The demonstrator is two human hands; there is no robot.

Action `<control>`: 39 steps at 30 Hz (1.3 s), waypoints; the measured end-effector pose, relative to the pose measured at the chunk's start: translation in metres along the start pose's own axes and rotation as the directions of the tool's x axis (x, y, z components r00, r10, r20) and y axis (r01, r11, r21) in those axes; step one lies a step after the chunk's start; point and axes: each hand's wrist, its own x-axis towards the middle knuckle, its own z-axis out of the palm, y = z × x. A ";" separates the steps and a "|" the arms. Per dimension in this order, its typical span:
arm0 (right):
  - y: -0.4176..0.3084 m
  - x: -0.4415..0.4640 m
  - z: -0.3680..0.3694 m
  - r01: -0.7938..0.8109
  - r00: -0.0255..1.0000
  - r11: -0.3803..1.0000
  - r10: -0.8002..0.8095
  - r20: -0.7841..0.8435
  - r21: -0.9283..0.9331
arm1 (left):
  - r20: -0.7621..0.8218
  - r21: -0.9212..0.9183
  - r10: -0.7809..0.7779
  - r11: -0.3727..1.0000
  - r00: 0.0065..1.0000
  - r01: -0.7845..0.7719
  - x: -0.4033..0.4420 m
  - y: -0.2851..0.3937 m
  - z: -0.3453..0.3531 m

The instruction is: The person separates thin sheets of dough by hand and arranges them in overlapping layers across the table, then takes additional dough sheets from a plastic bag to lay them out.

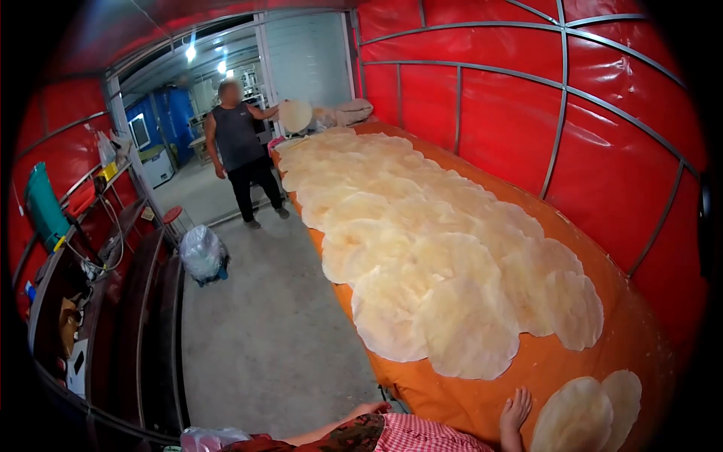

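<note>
My right hand [516, 409] lies with its fingers stretched out on the orange cloth [444, 392] covering the long table. Nothing is held in it. Just right of it, two thin round flatbreads [574, 414] overlap, partly cut off by the lower edge. My left hand [373, 407] is low in front of my body by the table's edge, close to the red checkered cloth [422, 433] that I wear. Its fingers are too small and partly hidden to make out. Ahead, a large spread of overlapping thin flatbreads [467, 324] covers much of the table.
Beyond the table's far left end stands another person [245, 135], holding a round flatbread [295, 116] out over the table. A plastic-wrapped bundle [202, 252] stands on the concrete floor [256, 331]. Dark shelves [132, 324] line the left side; a red wall [497, 113] borders the right.
</note>
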 end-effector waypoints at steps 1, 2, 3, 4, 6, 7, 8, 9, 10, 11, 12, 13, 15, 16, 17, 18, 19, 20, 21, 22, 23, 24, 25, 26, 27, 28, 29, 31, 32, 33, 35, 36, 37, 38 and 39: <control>0.009 0.000 0.010 0.017 1.000 1.000 -0.017 -0.020 -0.003 | -0.052 -0.001 -0.017 1.000 0.998 0.017 -0.003 -0.011 -0.002; 0.014 -0.001 0.017 0.030 0.999 1.000 -0.031 -0.039 -0.007 | -0.101 -0.001 -0.035 0.999 0.994 0.035 -0.011 0.000 -0.012; 0.015 -0.003 0.020 0.034 0.998 0.999 -0.034 -0.050 0.004 | -0.147 -0.002 -0.056 0.998 0.987 0.056 -0.018 0.007 -0.019; 0.016 -0.003 0.021 0.036 0.998 0.999 -0.035 -0.059 0.014 | -0.200 0.103 0.026 0.995 0.979 -0.006 -0.018 0.003 -0.025; 0.021 -0.002 0.026 0.036 0.996 0.999 -0.035 -0.076 0.006 | -0.273 0.090 0.070 0.995 0.960 -0.047 -0.015 -0.011 -0.028; 0.025 -0.001 0.031 0.034 0.996 0.999 -0.034 -0.082 -0.011 | -0.309 0.086 0.090 0.994 0.947 -0.066 -0.015 -0.017 -0.028; 0.024 -0.002 0.032 0.027 0.996 0.999 -0.030 -0.085 -0.029 | -0.320 0.101 0.101 0.992 0.942 -0.072 -0.015 -0.017 -0.029; 0.024 -0.001 0.032 0.024 0.998 1.000 -0.023 -0.057 0.012 | -0.325 0.078 0.102 0.994 0.940 -0.081 -0.015 -0.017 -0.029; 0.020 0.001 0.023 0.000 1.000 0.999 0.001 -0.028 0.047 | -0.313 0.058 0.103 0.994 0.944 -0.090 -0.014 -0.018 -0.028; 0.019 0.002 0.021 0.003 0.999 0.998 -0.001 -0.038 0.057 | -0.286 0.042 0.107 0.994 0.952 -0.100 -0.013 -0.016 -0.025; 0.020 0.009 0.025 -0.005 0.999 0.998 0.007 -0.041 0.069 | -0.267 0.028 0.088 0.996 0.960 -0.083 -0.013 -0.014 -0.025; 0.025 0.018 0.032 0.093 0.990 0.992 -0.083 -0.112 0.083 | -0.209 0.026 0.073 0.997 0.975 -0.070 -0.011 -0.013 -0.024; 0.010 0.011 0.005 0.128 0.957 0.978 -0.079 -0.279 0.162 | -0.129 -0.206 0.025 0.977 0.991 -0.052 0.001 -0.020 -0.018; 0.012 0.007 -0.002 0.119 0.943 0.978 -0.057 -0.328 0.172 | -0.089 -0.242 -0.006 0.970 0.996 -0.016 0.007 -0.021 -0.019; 0.002 -0.004 -0.029 0.049 0.954 0.990 -0.007 -0.299 0.134 | -0.063 -0.260 -0.043 0.965 0.997 0.025 0.011 -0.018 -0.023; 0.008 -0.018 -0.033 0.015 0.964 0.987 0.029 -0.263 0.162 | -0.036 -0.257 -0.071 0.965 0.997 0.060 0.016 -0.015 -0.021; 0.015 -0.031 -0.040 0.006 0.955 0.994 0.028 -0.296 0.112 | -0.020 -0.252 -0.101 0.963 0.995 0.093 0.017 -0.016 -0.020; 0.018 -0.041 -0.054 -0.053 0.961 0.992 0.083 -0.265 0.118 | -0.014 -0.244 -0.123 0.963 0.992 0.115 0.016 -0.014 -0.020; 0.032 -0.051 -0.060 -0.129 0.946 0.990 0.142 -0.293 0.064 | -0.011 -0.245 -0.141 0.960 0.990 0.134 0.015 -0.012 -0.019; 0.042 -0.060 -0.064 -0.193 0.927 0.981 0.189 -0.323 0.019 | -0.006 -0.238 -0.154 0.960 0.988 0.148 0.013 -0.010 -0.020; 0.038 -0.070 -0.070 -0.250 0.907 0.968 0.226 -0.354 -0.022 | -0.002 -0.237 -0.161 0.959 0.987 0.156 0.008 -0.009 -0.020; 0.045 -0.075 -0.077 -0.345 0.893 0.939 0.329 -0.307 0.000 | 0.004 -0.236 -0.161 0.959 0.987 0.158 0.007 -0.006 -0.019; 0.054 -0.079 -0.078 -0.393 0.881 0.919 0.373 -0.292 -0.011 | 0.013 -0.238 -0.163 0.958 0.987 0.161 0.004 -0.003 -0.016; 0.059 -0.082 -0.078 -0.431 0.874 0.899 0.395 -0.284 -0.075 | 0.020 -0.236 -0.159 0.959 0.987 0.159 0.003 0.001 -0.015; 0.063 -0.085 -0.077 -0.467 0.865 0.874 0.417 -0.280 -0.139 | 0.023 -0.243 -0.147 0.959 0.989 0.148 -0.001 0.006 -0.014; 0.067 -0.088 -0.076 -0.463 0.869 0.873 0.413 -0.270 -0.153 | 0.031 -0.243 -0.137 0.960 0.990 0.140 -0.001 0.010 -0.012; 0.069 -0.089 -0.075 -0.457 0.875 0.873 0.408 -0.260 -0.168 | 0.042 -0.249 -0.128 0.959 0.991 0.135 -0.002 0.016 -0.009; 0.072 -0.090 -0.076 -0.466 0.882 0.852 0.424 -0.207 -0.239 | 0.068 -0.265 -0.103 0.957 0.992 0.118 -0.004 0.029 -0.002; 0.070 -0.089 -0.082 -0.474 0.881 0.830 0.444 -0.167 -0.295 | 0.092 -0.281 -0.093 0.953 0.991 0.116 -0.003 0.037 0.003; 0.069 -0.085 -0.085 -0.473 0.879 0.808 0.461 -0.124 -0.350 | 0.115 -0.272 -0.084 0.956 0.990 0.113 -0.004 0.056 0.011; 0.125 -0.084 -0.053 -0.459 0.888 0.829 0.423 -0.179 -0.318 | 0.106 -0.234 0.110 0.969 0.988 -0.083 -0.004 0.073 0.026; 0.116 -0.074 -0.073 -0.503 0.864 0.818 0.480 -0.151 -0.280 | 0.130 -0.277 0.100 0.959 0.987 -0.061 0.005 0.067 0.026; 0.103 -0.062 -0.105 -0.546 0.837 0.800 0.533 -0.121 -0.249 | 0.155 -0.323 0.095 0.946 0.983 -0.040 0.015 0.065 0.027; 0.109 -0.056 -0.117 -0.481 0.877 0.836 0.453 -0.162 -0.265 | 0.181 -0.349 0.093 0.937 0.979 -0.025 0.018 0.080 0.029; 0.111 -0.051 -0.127 -0.420 0.905 0.861 0.374 -0.203 -0.286 | 0.214 -0.375 0.094 0.927 0.972 -0.007 0.024 0.096 0.032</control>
